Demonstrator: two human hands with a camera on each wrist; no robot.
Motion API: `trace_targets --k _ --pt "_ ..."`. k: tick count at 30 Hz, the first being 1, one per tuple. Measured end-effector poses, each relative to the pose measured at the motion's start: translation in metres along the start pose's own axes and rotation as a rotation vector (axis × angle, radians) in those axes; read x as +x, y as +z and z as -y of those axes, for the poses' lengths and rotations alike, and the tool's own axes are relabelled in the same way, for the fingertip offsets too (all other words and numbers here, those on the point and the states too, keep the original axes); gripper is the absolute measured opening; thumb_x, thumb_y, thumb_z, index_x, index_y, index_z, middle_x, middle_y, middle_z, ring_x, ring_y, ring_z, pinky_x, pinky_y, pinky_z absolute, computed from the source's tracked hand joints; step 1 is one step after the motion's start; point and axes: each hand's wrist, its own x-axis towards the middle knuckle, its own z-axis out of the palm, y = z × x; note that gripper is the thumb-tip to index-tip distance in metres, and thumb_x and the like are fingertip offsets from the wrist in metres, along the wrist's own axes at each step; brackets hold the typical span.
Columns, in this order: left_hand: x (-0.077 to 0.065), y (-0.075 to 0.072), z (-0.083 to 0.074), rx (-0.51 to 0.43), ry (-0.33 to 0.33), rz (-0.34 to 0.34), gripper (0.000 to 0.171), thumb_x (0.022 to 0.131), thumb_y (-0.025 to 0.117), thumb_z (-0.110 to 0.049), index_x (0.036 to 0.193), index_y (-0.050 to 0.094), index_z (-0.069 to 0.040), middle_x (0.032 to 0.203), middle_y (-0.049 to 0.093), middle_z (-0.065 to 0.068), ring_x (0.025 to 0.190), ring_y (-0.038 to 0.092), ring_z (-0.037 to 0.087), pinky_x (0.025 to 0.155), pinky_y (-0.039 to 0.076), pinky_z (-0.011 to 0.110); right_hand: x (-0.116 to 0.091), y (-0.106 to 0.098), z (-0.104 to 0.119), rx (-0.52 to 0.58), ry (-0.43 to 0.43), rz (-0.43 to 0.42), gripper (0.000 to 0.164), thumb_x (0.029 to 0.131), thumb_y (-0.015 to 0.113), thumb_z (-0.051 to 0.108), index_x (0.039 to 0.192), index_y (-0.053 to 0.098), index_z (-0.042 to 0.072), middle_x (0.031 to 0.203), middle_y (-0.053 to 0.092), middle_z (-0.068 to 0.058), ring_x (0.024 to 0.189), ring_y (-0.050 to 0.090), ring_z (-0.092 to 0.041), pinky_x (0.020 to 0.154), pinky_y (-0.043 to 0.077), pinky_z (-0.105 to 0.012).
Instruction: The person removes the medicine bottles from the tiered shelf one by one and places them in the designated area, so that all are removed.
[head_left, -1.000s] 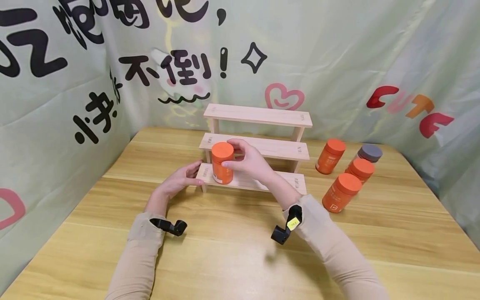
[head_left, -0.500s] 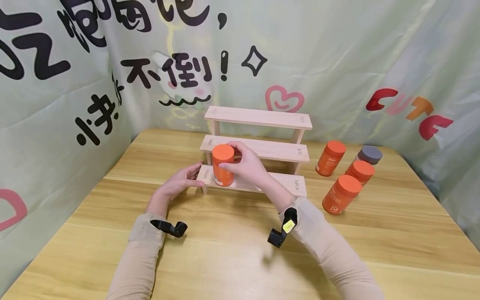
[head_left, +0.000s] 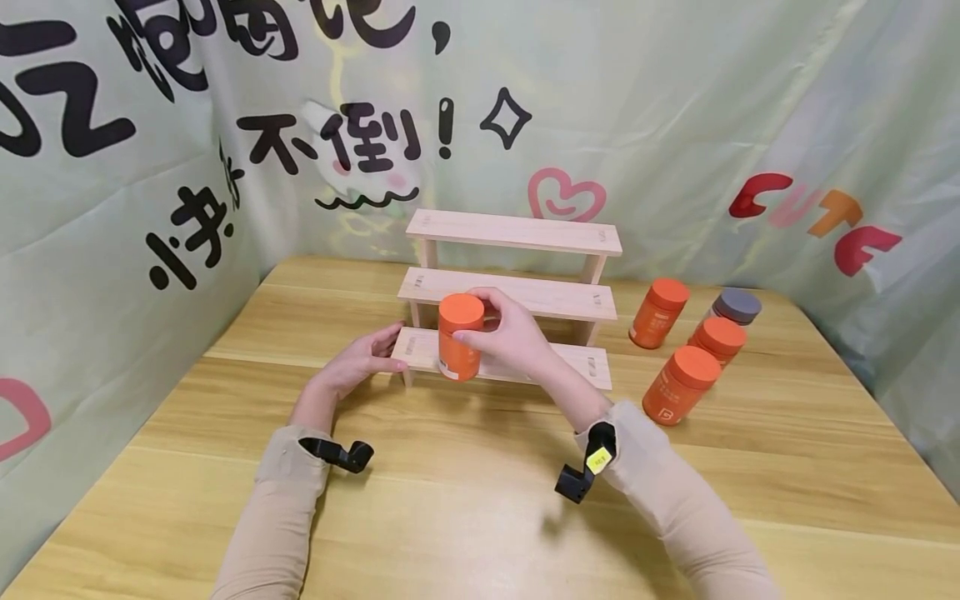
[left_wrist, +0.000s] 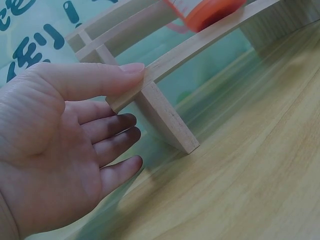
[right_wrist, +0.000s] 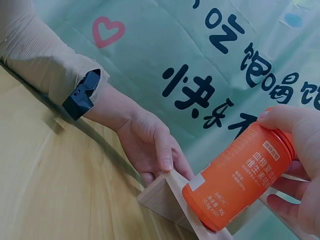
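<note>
A three-tier wooden display shelf [head_left: 510, 296] stands on the table. My left hand [head_left: 365, 364] holds the left end of its lowest step; in the left wrist view the thumb [left_wrist: 107, 80] lies over the board's edge, the other fingers beside it. My right hand [head_left: 513, 337] grips an orange supplement bottle [head_left: 460, 337] with an orange lid, thumb in front and fingers behind. White print on the bottle [right_wrist: 245, 175] faces the right wrist camera. The bottle is at the left part of the lowest step, its base over the front edge. Whether it touches the board I cannot tell.
Right of the shelf stand three more orange bottles: one at the back [head_left: 658, 313], one in the middle [head_left: 717, 337], one in front [head_left: 681, 385]. A grey-lidded bottle [head_left: 737, 307] is partly hidden behind them. A printed cloth [head_left: 645, 100] hangs behind the table [head_left: 450, 517].
The right hand and its bottle have shifted a little to the right and toward the front edge of the lowest step. The left hand stays at the step's end.
</note>
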Motion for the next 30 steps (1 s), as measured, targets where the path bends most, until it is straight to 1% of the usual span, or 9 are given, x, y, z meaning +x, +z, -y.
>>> trace_targets --k 4,10,18,23,27,30 --pt "0.001 0.0 0.0 0.002 -0.002 -0.002 0.084 0.082 0.064 -0.002 0.145 0.009 0.007 0.15 0.013 0.026 0.136 0.016 0.037 0.111 0.014 0.046 -0.006 -0.008 -0.002 0.014 0.01 -0.007 0.051 0.078 0.073 0.013 0.124 0.052 0.006 0.112 0.059 -0.008 0.098 0.057 -0.023 0.086 0.048 -0.036" --pt "0.0 0.001 0.001 0.002 0.0 -0.003 0.086 0.082 0.066 -0.004 0.145 0.01 0.006 0.15 0.013 0.026 0.137 0.015 0.036 0.111 0.013 0.045 -0.014 -0.025 -0.006 0.021 -0.003 -0.029 0.052 0.078 0.073 0.011 0.125 0.051 0.005 0.113 0.059 -0.009 0.099 0.056 -0.024 0.087 0.048 -0.036" --pt "0.0 0.0 0.001 -0.015 0.006 0.002 0.085 0.082 0.065 -0.004 0.145 0.009 0.006 0.149 0.014 0.027 0.136 0.017 0.037 0.111 0.014 0.045 -0.029 -0.051 -0.009 -0.01 -0.009 -0.085 0.052 0.078 0.072 0.007 0.125 0.05 0.002 0.114 0.058 -0.012 0.099 0.056 -0.025 0.087 0.048 -0.036" --pt "0.0 0.0 0.001 -0.019 0.004 0.007 0.084 0.083 0.063 -0.003 0.146 0.008 0.006 0.149 0.014 0.026 0.136 0.016 0.037 0.111 0.014 0.045 -0.04 -0.067 -0.015 -0.038 0.016 -0.109 0.052 0.078 0.072 0.006 0.125 0.05 0.001 0.114 0.057 -0.013 0.1 0.055 -0.023 0.089 0.046 -0.033" --pt "0.0 0.0 0.002 -0.019 0.002 0.007 0.083 0.083 0.062 -0.002 0.146 0.008 0.006 0.15 0.013 0.025 0.137 0.016 0.036 0.111 0.014 0.045 -0.049 -0.081 -0.018 -0.077 0.054 -0.13 0.051 0.08 0.071 0.008 0.126 0.05 0.003 0.115 0.057 -0.011 0.099 0.056 -0.021 0.087 0.046 -0.029" --pt "0.0 0.0 0.001 -0.012 0.006 0.012 0.082 0.084 0.061 -0.002 0.146 0.007 0.006 0.15 0.012 0.025 0.137 0.015 0.037 0.111 0.014 0.046 -0.056 -0.091 -0.019 -0.11 0.067 -0.153 0.052 0.081 0.071 0.012 0.128 0.049 0.006 0.116 0.057 -0.009 0.099 0.056 -0.019 0.084 0.047 -0.026"
